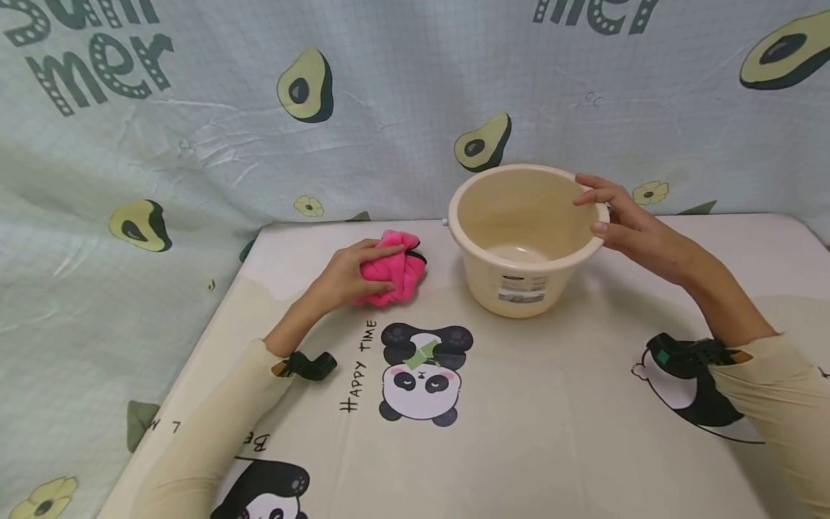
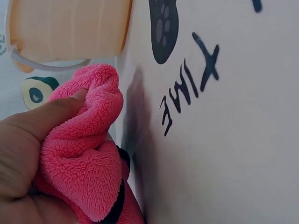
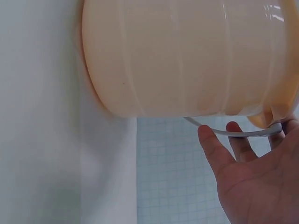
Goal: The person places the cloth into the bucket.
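A bunched pink fleecy cloth with black edging is gripped by my left hand, thumb on one side and fingers on the other. The left wrist view shows the cloth crumpled close to the tabletop; whether it touches is unclear. To its right, a cream plastic bucket stands upright with a label on its front. My right hand holds the bucket's right rim, some fingertips over the edge. In the right wrist view, other fingers of the right hand spread outside, by the grey handle.
The table has a pale cover printed with pandas and lettering. Behind it hangs a curtain with avocado prints, close to the bucket's back. Dark camera mounts sit at both wrists.
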A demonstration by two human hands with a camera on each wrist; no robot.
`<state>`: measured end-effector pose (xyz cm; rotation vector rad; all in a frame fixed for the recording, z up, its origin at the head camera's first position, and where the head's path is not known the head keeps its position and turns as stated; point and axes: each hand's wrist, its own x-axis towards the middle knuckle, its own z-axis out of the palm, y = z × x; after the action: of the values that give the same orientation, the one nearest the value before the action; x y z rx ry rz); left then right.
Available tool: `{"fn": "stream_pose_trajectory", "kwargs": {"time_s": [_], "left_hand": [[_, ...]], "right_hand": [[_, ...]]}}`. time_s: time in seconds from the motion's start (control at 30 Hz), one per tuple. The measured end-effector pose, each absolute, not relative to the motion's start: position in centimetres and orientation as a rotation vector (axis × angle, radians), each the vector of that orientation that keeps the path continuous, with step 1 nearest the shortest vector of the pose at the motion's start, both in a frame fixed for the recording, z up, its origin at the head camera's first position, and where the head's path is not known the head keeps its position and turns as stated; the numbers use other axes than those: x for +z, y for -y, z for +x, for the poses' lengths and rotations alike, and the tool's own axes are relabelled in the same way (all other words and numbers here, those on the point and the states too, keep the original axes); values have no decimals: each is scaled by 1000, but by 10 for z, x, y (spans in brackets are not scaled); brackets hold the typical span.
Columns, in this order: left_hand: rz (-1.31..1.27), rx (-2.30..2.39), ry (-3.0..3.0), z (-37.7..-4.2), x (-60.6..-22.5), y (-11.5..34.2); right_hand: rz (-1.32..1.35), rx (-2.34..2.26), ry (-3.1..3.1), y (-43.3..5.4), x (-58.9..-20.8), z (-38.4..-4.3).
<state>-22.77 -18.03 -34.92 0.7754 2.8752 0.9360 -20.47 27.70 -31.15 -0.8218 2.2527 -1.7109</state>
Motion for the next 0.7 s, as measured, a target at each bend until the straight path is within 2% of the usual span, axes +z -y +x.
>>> {"fn": "stream_pose_trajectory", "kwargs": {"time_s": [0.7], "left_hand": [[806,1019,-2923,-224,-334,178]], "right_hand": [[-731,-1812,-2127,-273,-310,-203]]}}
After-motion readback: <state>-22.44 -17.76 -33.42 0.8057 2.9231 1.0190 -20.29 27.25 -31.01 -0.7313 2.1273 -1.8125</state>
